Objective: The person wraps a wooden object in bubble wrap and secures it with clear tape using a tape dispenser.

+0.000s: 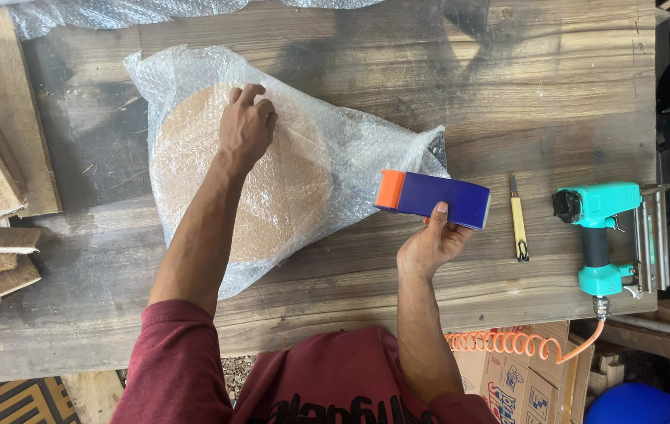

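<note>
I am watching from remote station: left hand (245, 126) pressing flat, fingers curled slightly, on bubble-wrapped round disc (242, 174) lying mid wooden workbench (398, 71). Right hand (432, 242) gripping blue-and-orange tape dispenser (432, 194), fingers wrapped about it, just right of disc's wrap. Yellow utility knife (519, 224) lying further right of disc; teal nail gun (602, 235) resting beyond, orange coiled hose (508, 342) trailing off bench edge.

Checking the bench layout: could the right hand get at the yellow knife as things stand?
Probably yes: the knife lies on bare wood just beside the right hand, nothing between, though that hand holds a tape dispenser.
</note>
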